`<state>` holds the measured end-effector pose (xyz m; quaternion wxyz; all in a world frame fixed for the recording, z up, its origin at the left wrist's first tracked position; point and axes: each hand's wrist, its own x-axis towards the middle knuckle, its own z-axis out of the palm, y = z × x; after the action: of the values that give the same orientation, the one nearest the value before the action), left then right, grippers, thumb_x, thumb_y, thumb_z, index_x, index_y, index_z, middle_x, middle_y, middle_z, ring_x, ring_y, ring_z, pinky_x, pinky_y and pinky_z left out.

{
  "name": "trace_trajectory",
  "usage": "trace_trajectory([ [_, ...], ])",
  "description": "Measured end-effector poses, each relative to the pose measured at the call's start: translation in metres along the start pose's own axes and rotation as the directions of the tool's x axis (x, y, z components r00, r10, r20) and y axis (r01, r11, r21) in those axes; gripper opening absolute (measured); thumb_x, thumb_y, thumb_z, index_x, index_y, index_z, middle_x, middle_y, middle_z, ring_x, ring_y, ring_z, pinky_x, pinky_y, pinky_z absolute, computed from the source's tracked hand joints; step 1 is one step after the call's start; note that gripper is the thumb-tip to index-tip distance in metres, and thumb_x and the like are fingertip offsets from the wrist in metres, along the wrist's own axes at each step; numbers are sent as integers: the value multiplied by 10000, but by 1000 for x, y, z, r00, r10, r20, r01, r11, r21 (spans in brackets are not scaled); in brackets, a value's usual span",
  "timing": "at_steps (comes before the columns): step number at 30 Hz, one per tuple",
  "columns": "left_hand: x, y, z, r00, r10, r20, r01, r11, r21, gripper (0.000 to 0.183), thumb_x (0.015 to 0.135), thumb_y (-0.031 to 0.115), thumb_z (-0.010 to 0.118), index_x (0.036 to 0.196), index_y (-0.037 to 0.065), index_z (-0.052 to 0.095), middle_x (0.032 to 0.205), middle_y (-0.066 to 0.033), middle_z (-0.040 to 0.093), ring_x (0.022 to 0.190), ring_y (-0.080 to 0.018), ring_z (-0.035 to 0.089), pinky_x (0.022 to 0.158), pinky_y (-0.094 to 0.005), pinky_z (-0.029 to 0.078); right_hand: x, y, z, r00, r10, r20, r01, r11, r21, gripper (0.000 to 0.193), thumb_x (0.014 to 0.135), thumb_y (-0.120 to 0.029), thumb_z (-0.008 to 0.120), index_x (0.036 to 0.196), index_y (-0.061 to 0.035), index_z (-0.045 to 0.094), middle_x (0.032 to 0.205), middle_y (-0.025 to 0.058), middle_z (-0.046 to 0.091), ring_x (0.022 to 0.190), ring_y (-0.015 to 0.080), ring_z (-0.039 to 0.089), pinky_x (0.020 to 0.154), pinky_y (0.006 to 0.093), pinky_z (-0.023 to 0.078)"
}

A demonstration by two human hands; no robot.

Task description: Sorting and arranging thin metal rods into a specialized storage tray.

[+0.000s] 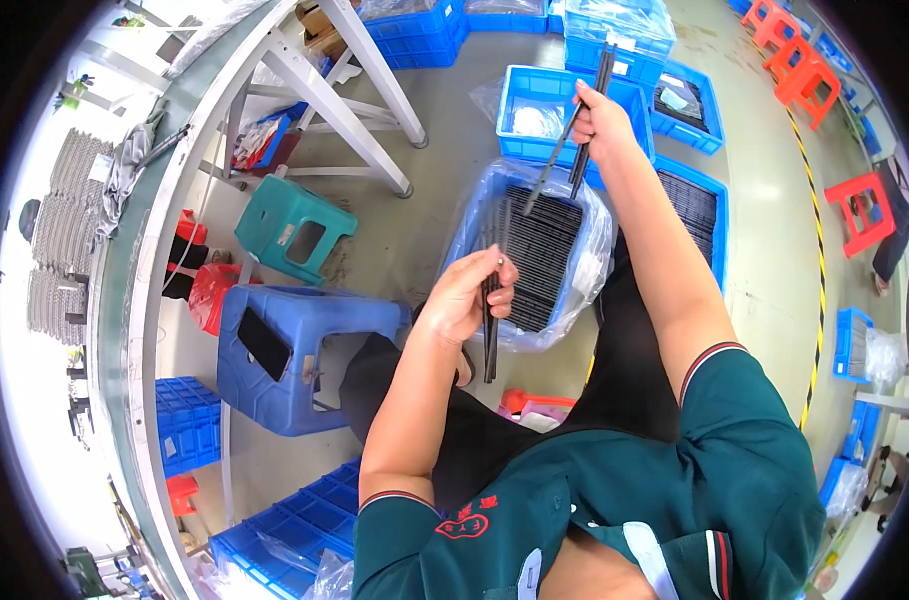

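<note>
Thin dark strips were in both hands, above and beside a blue tub [463, 240] at the centre of the frame. The left hand [458, 300], just below centre, had its fingers [505, 276] curled closed around the left bundle [490, 345]; the right hand [606, 125], upper right of centre, had its fingers [583, 127] bent closed around the right bundle [604, 75]. The left bundle's long axis ran nearly up and down the frame, its lower end pointing toward the bottom edge and its upper part blurred. The right bundle leaned from the upper right down toward the tub, while a slanting strip [547, 178] splayed away from it to the lower left. More packed strips [534, 255] filled the tub inside a clear liner [596, 262], their long axes apparently crosswise in the frame. By their look, the pieces were probably light and fairly stiff, perhaps smooth enough to slide against one another, and so slender that bending seemed a risk; how brittle they were could not be told. A grip around the middle, with the edges gathered evenly, seemed best for balance.
</note>
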<state>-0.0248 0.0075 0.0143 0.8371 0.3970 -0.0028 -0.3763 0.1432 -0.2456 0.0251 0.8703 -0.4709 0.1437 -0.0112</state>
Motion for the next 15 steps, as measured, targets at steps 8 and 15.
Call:
trace_trajectory([
  [8, 7, 9, -15, 983, 165, -81, -172, 981, -93, 379, 917, 404, 502, 749, 65, 532, 1033, -119, 573, 952, -302, 586, 799, -479, 504, -86, 53, 49, 876, 352, 330, -238, 910, -340, 347, 856, -369, 621, 712, -75, 507, 521, -39, 365, 396, 62, 291, 360, 231, 192],
  [15, 10, 2, -19, 992, 124, 6, -123, 990, -64, 354, 905, 394, 535, 791, 60, 568, 887, -52, 516, 702, -171, 509, 601, -330, 452, -111, 62, 72, 880, 205, 428, 339, 357, -870, 425, 841, -403, 603, 768, 15, 613, 581, 111, 613, 562, 179, 638, 544, 327, 473],
])
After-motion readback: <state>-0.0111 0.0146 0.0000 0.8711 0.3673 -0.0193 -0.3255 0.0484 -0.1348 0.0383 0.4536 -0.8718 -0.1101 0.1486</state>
